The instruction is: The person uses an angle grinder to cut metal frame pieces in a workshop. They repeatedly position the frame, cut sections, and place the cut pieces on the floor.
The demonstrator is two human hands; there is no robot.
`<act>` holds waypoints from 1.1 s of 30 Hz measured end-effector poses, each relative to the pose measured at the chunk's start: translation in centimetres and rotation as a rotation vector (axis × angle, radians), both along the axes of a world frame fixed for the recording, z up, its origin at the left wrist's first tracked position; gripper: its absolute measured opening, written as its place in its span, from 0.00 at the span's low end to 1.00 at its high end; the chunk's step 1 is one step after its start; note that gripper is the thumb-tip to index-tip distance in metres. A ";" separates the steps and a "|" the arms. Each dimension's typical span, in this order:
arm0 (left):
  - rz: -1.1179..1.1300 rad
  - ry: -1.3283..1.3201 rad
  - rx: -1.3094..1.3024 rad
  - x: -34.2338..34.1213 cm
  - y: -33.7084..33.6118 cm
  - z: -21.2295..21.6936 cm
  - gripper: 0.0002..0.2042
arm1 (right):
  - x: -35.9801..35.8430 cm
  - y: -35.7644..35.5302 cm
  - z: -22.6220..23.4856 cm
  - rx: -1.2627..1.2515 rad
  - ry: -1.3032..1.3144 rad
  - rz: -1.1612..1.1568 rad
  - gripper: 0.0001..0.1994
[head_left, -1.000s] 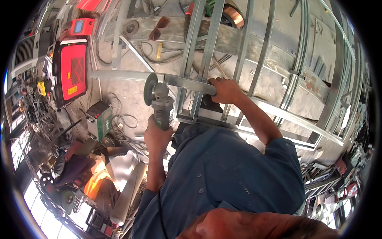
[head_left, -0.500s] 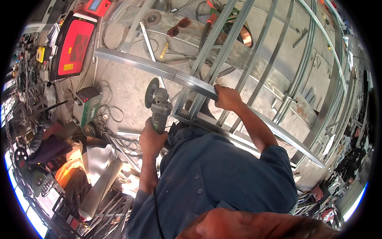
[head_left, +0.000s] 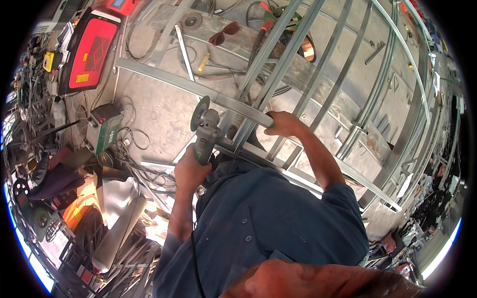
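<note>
My left hand [head_left: 191,169] is wrapped round the body of a grey angle grinder [head_left: 206,136]. Its round disc [head_left: 200,113] points up, close beside a square metal tube [head_left: 169,79]. I cannot tell whether the disc touches the tube or whether it spins. With my right hand [head_left: 285,123] I grip the tube's right end, fingers closed round it. A seam or joint crosses the tube near its middle. Under it lies a frame of parallel metal bars [head_left: 303,99]. A black cord [head_left: 195,263] runs down along my left arm.
At the upper left stand a red machine [head_left: 92,54] and a green-sided box [head_left: 103,130] with cables. Sunglasses [head_left: 224,33], a loose disc [head_left: 191,21] and a yellow stick [head_left: 203,61] lie ahead. Scrap metal [head_left: 134,270] is heaped at the lower left.
The grinder in my left hand has moved right and slightly up relative to the tube, bringing its disc closer to the tube's seam. My right hand keeps its hold on the tube's end.
</note>
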State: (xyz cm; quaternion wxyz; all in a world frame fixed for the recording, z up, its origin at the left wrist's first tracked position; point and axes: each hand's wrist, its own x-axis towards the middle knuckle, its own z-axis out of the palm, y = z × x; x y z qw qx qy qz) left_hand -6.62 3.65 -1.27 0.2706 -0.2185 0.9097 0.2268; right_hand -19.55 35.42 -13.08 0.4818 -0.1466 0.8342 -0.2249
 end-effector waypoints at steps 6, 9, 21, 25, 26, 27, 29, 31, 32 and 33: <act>0.037 -0.011 0.022 0.1 0.6 0.8 0.31 | -8.5 1.5 0.4 -0.348 0.360 -0.330 0.32; 0.094 0.017 0.003 1.0 0.0 0.7 0.31 | -15.9 -5.2 5.8 -0.493 0.567 -0.224 0.31; 0.576 0.043 -0.068 9.0 -5.7 -0.1 0.36 | -17.9 -40.8 -0.7 -0.249 0.622 0.081 0.28; 0.659 0.067 -0.010 9.7 -7.8 -0.1 0.32 | -18.6 -41.7 -3.2 -0.115 0.407 -0.011 0.22; 0.692 0.077 0.006 10.5 -8.3 -0.9 0.31 | -17.8 -40.9 -2.8 -0.172 0.413 -0.037 0.22; 0.689 0.037 0.004 10.4 -8.9 -0.8 0.30 | -17.5 -40.0 -1.7 -0.176 0.428 -0.055 0.24; 0.704 0.071 0.020 11.3 -9.6 -2.2 0.31 | -17.5 -40.2 2.7 -0.274 0.465 -0.058 0.25; 0.756 0.059 0.064 10.9 -10.5 -2.6 0.32 | -17.2 -37.5 5.4 -0.599 0.496 -0.218 0.25; 0.757 0.071 0.060 10.9 -10.6 -2.6 0.32 | -16.6 -35.9 9.9 -0.619 0.448 -0.205 0.24; 0.726 0.090 0.058 10.5 -11.0 -2.5 0.33 | -16.9 -33.5 9.8 -0.746 0.412 -0.345 0.22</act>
